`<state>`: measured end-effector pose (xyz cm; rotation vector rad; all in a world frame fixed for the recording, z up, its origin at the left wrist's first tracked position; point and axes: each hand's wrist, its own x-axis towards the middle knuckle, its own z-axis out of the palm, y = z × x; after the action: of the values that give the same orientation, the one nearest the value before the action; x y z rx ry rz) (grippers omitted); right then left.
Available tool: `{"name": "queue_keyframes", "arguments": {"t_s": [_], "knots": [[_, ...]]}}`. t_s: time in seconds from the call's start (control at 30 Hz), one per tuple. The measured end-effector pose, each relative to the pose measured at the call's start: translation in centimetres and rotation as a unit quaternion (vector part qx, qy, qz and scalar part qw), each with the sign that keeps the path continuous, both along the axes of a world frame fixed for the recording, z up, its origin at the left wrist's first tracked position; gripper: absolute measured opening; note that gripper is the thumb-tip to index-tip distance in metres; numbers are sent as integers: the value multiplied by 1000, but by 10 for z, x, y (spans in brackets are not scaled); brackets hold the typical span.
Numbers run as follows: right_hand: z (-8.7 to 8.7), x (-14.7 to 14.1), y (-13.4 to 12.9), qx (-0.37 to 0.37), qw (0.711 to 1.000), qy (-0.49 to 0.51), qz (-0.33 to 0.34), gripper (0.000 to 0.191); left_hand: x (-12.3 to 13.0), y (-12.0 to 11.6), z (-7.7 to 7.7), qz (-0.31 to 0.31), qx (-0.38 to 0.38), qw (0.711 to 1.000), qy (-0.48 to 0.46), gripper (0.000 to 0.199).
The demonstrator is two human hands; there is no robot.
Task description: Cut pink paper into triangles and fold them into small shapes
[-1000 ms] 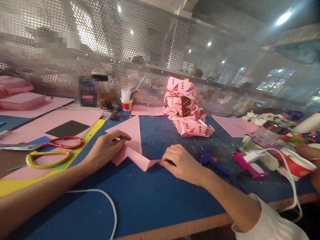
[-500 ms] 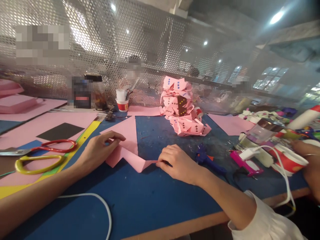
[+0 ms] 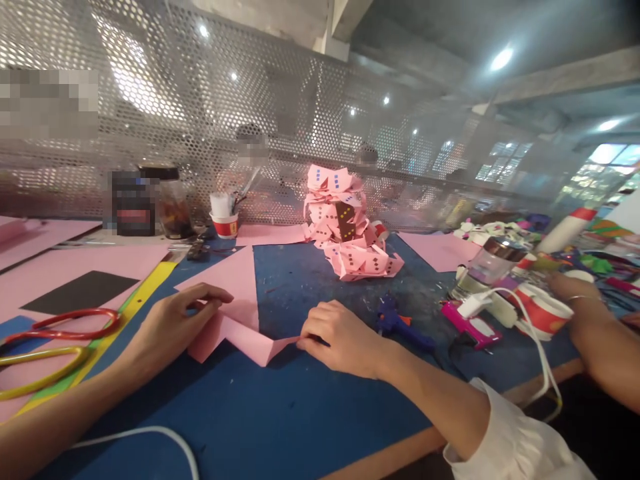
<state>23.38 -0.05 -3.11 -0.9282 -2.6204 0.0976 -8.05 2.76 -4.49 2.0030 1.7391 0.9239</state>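
A zigzag-folded strip of pink paper (image 3: 247, 341) stretches between my two hands, just above the blue tabletop. My left hand (image 3: 173, 323) is closed on its left end, thumb and fingers pinched together. At the other end, my right hand (image 3: 340, 340) pinches the strip's narrow tip. Under and behind the strip lies a flat pink sheet (image 3: 240, 277), partly covered by the left hand. Beyond the right hand rises a pile of folded pink paper pieces (image 3: 333, 223) printed with small blue and brown squares. A blue glue gun (image 3: 403, 325) rests right of that hand.
Large scissors with red and yellow handles (image 3: 75, 325) lie at left on coloured sheets. A lidded jar (image 3: 173, 207) and a paper cup (image 3: 225, 225) stand by the mesh partition. At right are a magenta device (image 3: 473, 327), a white cable and another person's arm (image 3: 595, 333).
The view has turned slightly right, so the table's things sit further left. Both hands keep hold of the folded paper, whose shape looks almost the same.
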Motion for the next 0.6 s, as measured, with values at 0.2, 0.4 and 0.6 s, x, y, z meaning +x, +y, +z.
{"name": "queue_keyframes", "arguments": {"t_s": [0.2, 0.4, 0.6], "knots": [[-1, -1, 1, 2, 1000, -1, -1, 20, -3, 5, -5, -6, -6, 1000, -5, 31], [-1, -2, 1, 8, 1000, 2, -3, 20, -4, 6, -7, -4, -1, 1000, 6, 32], [1, -2, 0, 6, 1000, 2, -6, 16, -5, 9, -6, -1, -2, 1000, 5, 35]]}}
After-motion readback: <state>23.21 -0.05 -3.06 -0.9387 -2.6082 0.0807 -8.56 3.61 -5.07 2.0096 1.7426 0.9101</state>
